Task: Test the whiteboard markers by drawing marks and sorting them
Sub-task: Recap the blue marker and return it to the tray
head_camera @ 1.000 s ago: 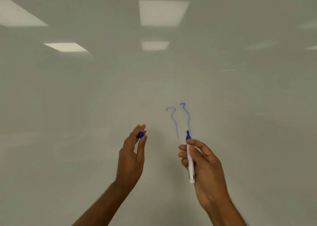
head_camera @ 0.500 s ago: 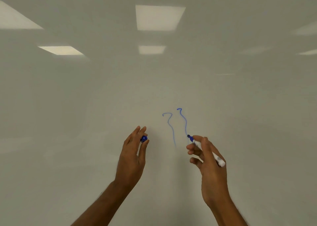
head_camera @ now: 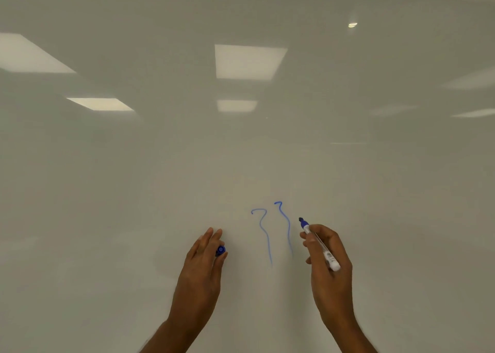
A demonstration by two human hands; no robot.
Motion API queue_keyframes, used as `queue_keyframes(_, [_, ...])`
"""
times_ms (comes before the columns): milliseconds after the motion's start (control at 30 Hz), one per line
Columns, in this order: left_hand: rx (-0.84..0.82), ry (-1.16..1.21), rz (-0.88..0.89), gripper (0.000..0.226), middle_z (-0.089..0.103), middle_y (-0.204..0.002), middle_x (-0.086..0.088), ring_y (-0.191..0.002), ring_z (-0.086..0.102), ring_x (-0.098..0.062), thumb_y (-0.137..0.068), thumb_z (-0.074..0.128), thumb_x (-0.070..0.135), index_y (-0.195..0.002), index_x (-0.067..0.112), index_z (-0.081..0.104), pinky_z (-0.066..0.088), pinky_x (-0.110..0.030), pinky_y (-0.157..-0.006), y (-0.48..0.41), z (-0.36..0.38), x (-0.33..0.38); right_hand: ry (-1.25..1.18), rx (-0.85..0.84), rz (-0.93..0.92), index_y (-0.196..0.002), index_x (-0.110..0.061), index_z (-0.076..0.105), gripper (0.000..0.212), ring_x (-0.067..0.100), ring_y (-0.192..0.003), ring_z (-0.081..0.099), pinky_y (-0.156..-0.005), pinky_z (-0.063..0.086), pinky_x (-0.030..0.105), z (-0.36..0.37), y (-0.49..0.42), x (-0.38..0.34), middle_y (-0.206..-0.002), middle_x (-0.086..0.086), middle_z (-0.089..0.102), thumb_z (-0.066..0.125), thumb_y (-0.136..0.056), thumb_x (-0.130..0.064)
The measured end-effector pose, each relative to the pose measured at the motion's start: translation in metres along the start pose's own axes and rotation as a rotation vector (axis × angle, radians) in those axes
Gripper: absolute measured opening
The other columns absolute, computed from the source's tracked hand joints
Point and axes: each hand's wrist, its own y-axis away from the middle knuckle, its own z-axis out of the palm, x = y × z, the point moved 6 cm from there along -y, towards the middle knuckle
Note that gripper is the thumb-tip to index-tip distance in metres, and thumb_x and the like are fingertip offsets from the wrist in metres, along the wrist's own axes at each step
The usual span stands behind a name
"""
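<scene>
Stands close before a glossy whiteboard [head_camera: 134, 218] that fills nearly the whole view. Holds both bare hands up in front of its lower part, well apart from each other.

Pinches a small blue cap [head_camera: 220, 250] with the left hand [head_camera: 199, 277]: thumb and a finger closed on it, its round end turned toward the camera, the remaining fingers long and loosely together above it.

Grips a whiteboard marker [head_camera: 320, 246] with the right hand [head_camera: 330, 280], fingers curled round the white barrel just behind its blue front end. Points the dark tip [head_camera: 301, 220] up and to the left, above the fingers, and lets the white rear end stick out down and to the right across the hand. Cannot tell whether the tip touches the board or hangs just off it.

Shows two thin blue marks on the board between the hands, both running downward. Left squiggle [head_camera: 267, 241]: hooked at the top like a question mark, then trailing down in a faint wavy line. Right squiggle [head_camera: 289, 232]: starts a little higher, with a small kink at the top, and ends near the right hand's fingers. Places the marker tip just to the right of this second mark, close beside it.

Mirrors pale rectangles of ceiling lights [head_camera: 249, 61] in the upper half of the board, plus one small bright oval spot [head_camera: 352, 25] toward the upper right.
</scene>
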Motion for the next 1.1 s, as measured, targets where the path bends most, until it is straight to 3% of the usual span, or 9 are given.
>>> queue_keyframes(167, [0.003,-0.056,0.011,0.05,0.038,-0.156,0.011,-0.146,0.031,-0.008,-0.1,0.045,0.035,-0.15,0.027,0.042,0.029,-0.027,-0.116,-0.001,0.005,0.002,0.046,-0.06,-0.092,-0.109,-0.023,0.066,0.013,0.008,-0.103,0.066,-0.088,0.053,0.024,0.011,-0.025,-0.007,-0.103,-0.008,0.071,0.057,-0.099,-0.026])
queue_keyframes(333, [0.021,-0.113,0.061,0.051,0.037,-0.153,0.009,-0.144,0.029,-0.008,-0.102,0.04,0.04,-0.149,0.02,0.044,0.024,-0.02,-0.117,-0.002,0.006,0.003,0.18,-0.102,-0.162,-0.115,-0.028,0.065,0.017,0.015,-0.108,0.064,-0.092,0.052,0.031,0.017,-0.04,0.008,-0.109,-0.006,0.068,0.057,-0.1,-0.026])
queue_keyframes(533, [0.031,-0.115,0.073,0.055,0.035,-0.153,0.007,-0.143,0.019,0.001,-0.102,0.032,0.042,-0.149,0.018,0.044,0.008,-0.009,-0.117,-0.002,0.006,0.005,0.172,-0.039,-0.143,-0.113,-0.028,0.067,0.016,0.015,-0.108,0.063,-0.091,0.05,0.029,0.004,-0.031,0.024,-0.108,-0.007,0.067,0.059,-0.1,-0.024])
queue_keyframes(733, [0.047,-0.155,0.138,0.057,0.039,-0.149,0.002,-0.142,0.019,0.002,-0.106,0.027,0.044,-0.144,0.008,0.049,0.006,-0.009,-0.118,-0.004,0.002,0.012,0.219,-0.006,-0.019,-0.111,-0.034,0.068,0.019,0.009,-0.109,0.063,-0.091,0.05,0.023,-0.028,0.009,0.06,-0.11,-0.01,0.066,0.061,-0.097,-0.023])
queue_keyframes(867, [0.008,-0.111,0.06,0.046,0.031,-0.154,0.007,-0.146,0.02,-0.004,-0.107,0.038,0.036,-0.149,0.016,0.044,0.022,-0.024,-0.121,-0.003,0.003,0.009,0.346,-0.044,0.077,-0.101,-0.036,0.068,0.013,0.01,-0.097,0.064,-0.085,0.053,0.033,-0.047,0.028,0.071,-0.095,-0.013,0.067,0.06,-0.098,-0.026])
queue_keyframes(933, [-0.045,-0.025,-0.049,0.05,0.028,-0.156,0.014,-0.147,0.021,-0.005,-0.103,0.039,0.039,-0.151,0.025,0.042,0.025,-0.03,-0.12,0.0,0.001,0.012,0.328,-0.084,0.149,-0.095,-0.033,0.067,0.012,0.021,-0.09,0.065,-0.077,0.051,0.032,-0.049,0.038,0.066,-0.087,-0.006,0.07,0.06,-0.098,-0.024])
queue_keyframes(1000, [-0.028,0.149,-0.127,0.045,0.044,-0.151,0.015,-0.143,0.036,-0.002,-0.1,0.046,0.037,-0.143,0.027,0.051,0.032,-0.024,-0.116,0.003,-0.008,0.024,0.228,-0.093,0.186,-0.093,-0.026,0.067,0.009,0.023,-0.085,0.068,-0.075,0.05,0.031,-0.047,0.051,0.05,-0.085,0.001,0.074,0.062,-0.096,-0.02])
queue_keyframes(1100, [0.065,0.474,-0.301,0.019,0.073,-0.115,0.013,-0.115,0.064,-0.003,-0.102,0.053,0.026,-0.114,0.021,0.067,0.046,-0.015,-0.096,0.017,-0.021,0.043,0.081,-0.167,0.202,-0.096,-0.013,0.065,0.005,0.015,-0.076,0.071,-0.073,0.05,0.031,-0.03,0.078,0.02,-0.081,0.007,0.076,0.069,-0.092,-0.012])
